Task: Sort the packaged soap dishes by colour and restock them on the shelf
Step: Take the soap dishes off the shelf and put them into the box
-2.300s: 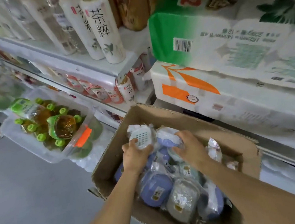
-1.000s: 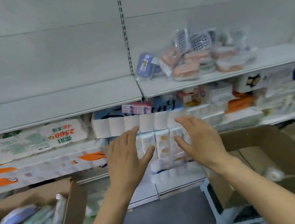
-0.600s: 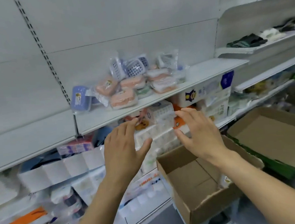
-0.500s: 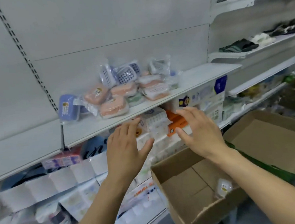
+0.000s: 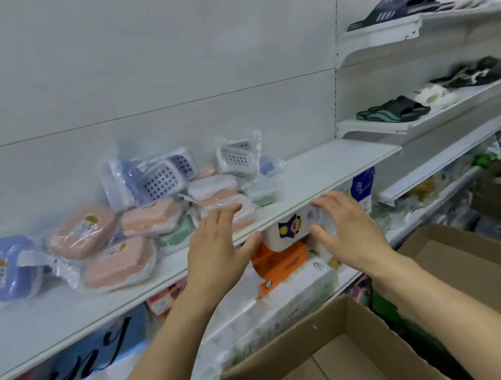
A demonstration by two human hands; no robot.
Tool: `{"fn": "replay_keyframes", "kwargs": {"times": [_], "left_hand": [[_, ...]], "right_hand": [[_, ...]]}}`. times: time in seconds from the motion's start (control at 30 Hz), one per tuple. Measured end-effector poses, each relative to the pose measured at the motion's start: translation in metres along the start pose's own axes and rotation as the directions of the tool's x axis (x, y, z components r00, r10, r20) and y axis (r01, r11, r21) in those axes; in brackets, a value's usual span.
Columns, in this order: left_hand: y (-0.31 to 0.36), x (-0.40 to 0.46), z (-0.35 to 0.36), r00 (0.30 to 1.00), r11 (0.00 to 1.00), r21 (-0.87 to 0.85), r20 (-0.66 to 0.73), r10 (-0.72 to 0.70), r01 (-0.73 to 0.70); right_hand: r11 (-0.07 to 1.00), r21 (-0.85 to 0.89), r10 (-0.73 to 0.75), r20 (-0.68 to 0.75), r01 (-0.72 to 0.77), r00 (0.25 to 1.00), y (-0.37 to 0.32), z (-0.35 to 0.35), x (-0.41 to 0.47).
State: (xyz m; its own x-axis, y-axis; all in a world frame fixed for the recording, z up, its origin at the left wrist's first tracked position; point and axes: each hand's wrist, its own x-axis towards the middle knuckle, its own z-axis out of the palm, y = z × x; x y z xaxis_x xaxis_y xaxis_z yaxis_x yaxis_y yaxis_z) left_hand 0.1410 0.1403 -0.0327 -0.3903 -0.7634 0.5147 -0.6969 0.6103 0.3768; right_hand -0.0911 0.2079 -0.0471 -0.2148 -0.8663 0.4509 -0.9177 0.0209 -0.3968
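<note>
While both hands, left [image 5: 218, 247] and right [image 5: 348, 229], hover spread and empty before the shelf [image 5: 317, 172], sorting seems underway; next, gather the pink dishes [image 5: 119, 262].

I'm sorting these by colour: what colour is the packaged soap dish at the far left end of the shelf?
Blue, with a small label on its lid: the soap dish, seen in the head view.

Slippers [image 5: 393, 110] right shelves; cardboard box [image 5: 334, 361] below; tissue packs [image 5: 285, 296].
</note>
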Motion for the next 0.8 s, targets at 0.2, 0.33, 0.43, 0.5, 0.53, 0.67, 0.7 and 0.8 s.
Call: {"fn": "replay_keyframes", "kwargs": {"times": [0.2,0.33,0.43,0.5,0.53,0.67,0.7,0.8], "left_hand": [[0.0,0.089,0.042,0.997,0.996,0.041,-0.025,-0.073,0.074],[-0.005,0.162,0.072,0.971,0.97,0.051,-0.041,-0.236,0.238],[-0.018,0.217,0.093,0.911,0.917,0.017,-0.124,-0.393,0.398],[-0.024,0.248,0.109,0.831,0.841,0.005,-0.156,-0.534,0.542],[-0.027,0.259,0.115,0.791,0.8,0.012,-0.159,-0.591,0.6],[-0.034,0.283,0.134,0.701,0.699,0.073,-0.134,-0.7,0.712],[-0.035,0.286,0.136,0.689,0.682,0.099,-0.14,-0.711,0.724],[-0.039,0.29,0.14,0.676,0.638,0.224,-0.198,-0.71,0.736]], "right_hand": [[0.998,-0.008,-0.065,0.088,0.066,0.994,0.073,0.013,0.096],[0.991,0.034,-0.135,0.17,0.131,0.976,0.129,0.02,0.177],[0.977,0.115,-0.201,0.251,0.178,0.947,0.157,0.036,0.24],[0.963,0.193,-0.242,0.312,0.188,0.919,0.17,0.052,0.284],[0.955,0.241,-0.25,0.346,0.172,0.904,0.173,0.06,0.303],[0.919,0.38,-0.292,0.479,0.104,0.828,0.17,0.106,0.365],[0.913,0.394,-0.308,0.496,0.106,0.812,0.167,0.117,0.375],[0.9,0.406,-0.377,0.541,0.16,0.752,0.156,0.151,0.4]]}}
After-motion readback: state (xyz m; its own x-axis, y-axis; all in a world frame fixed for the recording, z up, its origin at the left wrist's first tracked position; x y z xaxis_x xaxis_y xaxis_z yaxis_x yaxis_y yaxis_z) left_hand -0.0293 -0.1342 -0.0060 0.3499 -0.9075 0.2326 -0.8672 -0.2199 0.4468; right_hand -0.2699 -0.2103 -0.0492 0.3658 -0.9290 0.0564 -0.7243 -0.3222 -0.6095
